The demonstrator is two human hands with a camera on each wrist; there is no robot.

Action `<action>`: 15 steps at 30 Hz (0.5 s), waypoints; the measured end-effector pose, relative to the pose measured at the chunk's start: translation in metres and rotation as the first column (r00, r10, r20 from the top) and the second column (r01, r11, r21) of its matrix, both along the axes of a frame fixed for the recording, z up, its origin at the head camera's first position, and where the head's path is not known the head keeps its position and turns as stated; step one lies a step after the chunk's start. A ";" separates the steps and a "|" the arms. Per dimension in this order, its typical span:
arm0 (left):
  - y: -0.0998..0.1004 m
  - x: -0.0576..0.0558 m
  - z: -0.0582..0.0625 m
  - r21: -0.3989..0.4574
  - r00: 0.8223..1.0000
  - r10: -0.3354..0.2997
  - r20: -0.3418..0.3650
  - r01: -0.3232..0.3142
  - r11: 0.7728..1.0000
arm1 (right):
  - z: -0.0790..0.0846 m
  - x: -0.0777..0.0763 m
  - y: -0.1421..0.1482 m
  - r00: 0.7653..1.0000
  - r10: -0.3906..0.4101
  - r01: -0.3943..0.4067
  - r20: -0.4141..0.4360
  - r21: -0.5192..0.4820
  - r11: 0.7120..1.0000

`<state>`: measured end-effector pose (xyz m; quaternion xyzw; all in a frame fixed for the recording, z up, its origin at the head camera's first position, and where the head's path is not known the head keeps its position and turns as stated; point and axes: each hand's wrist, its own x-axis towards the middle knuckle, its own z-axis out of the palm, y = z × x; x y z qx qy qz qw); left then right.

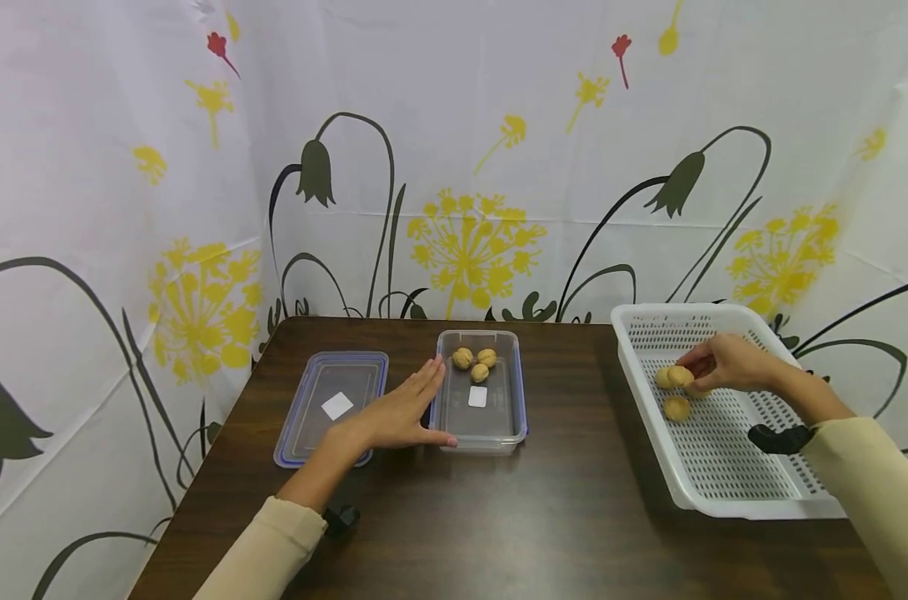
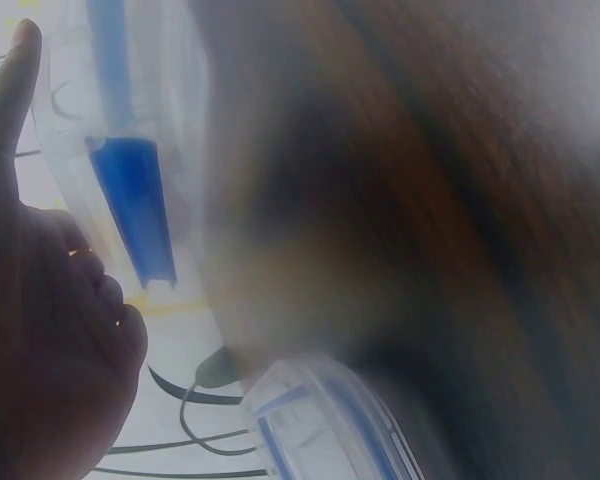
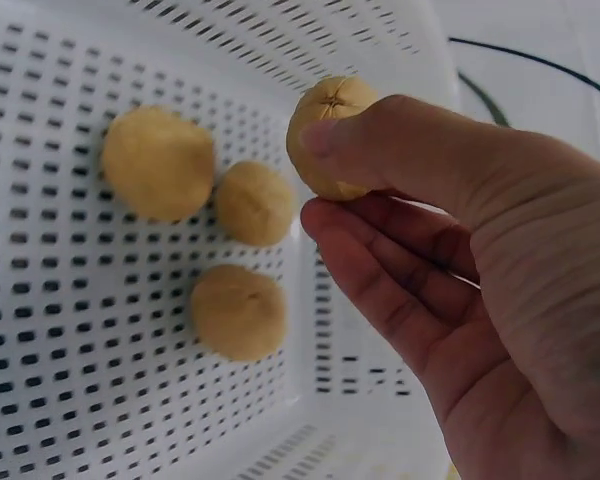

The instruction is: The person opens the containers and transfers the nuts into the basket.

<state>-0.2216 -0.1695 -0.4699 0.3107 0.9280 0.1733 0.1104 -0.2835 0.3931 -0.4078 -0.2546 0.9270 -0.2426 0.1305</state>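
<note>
Flower-printed white curtain (image 1: 454,142), dark wooden table (image 1: 574,475)

Floral curtains (image 1: 439,92) screen the table (image 1: 574,508) booth-like.

Flower-printed white cloth (image 1: 566,167) behind brown table (image 1: 574,492)

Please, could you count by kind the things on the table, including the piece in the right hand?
White basket: 1
Clear blue-trimmed plastic items: 2 (open box, flatter one)
Walnut-like pieces: 7 (3 in the open box, 3 lying in the basket, 1 in the right hand)
Total: 10
</note>
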 end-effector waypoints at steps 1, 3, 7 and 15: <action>0.000 0.001 0.000 -0.001 1.000 0.001 0.003 -0.001 1.000 | -0.003 0.000 0.002 1.000 0.004 -0.004 0.005 0.000 1.000; 0.000 0.001 0.000 0.004 1.000 0.000 0.006 0.000 1.000 | -0.007 0.001 0.004 1.000 0.000 0.000 0.011 0.002 1.000; 0.000 0.002 0.001 0.009 1.000 0.003 0.005 -0.003 1.000 | -0.011 0.002 0.006 1.000 -0.019 0.019 -0.013 0.031 0.999; 0.001 0.000 0.000 0.004 1.000 -0.002 0.002 0.002 1.000 | -0.018 0.001 0.008 0.998 -0.014 0.022 -0.066 0.117 0.993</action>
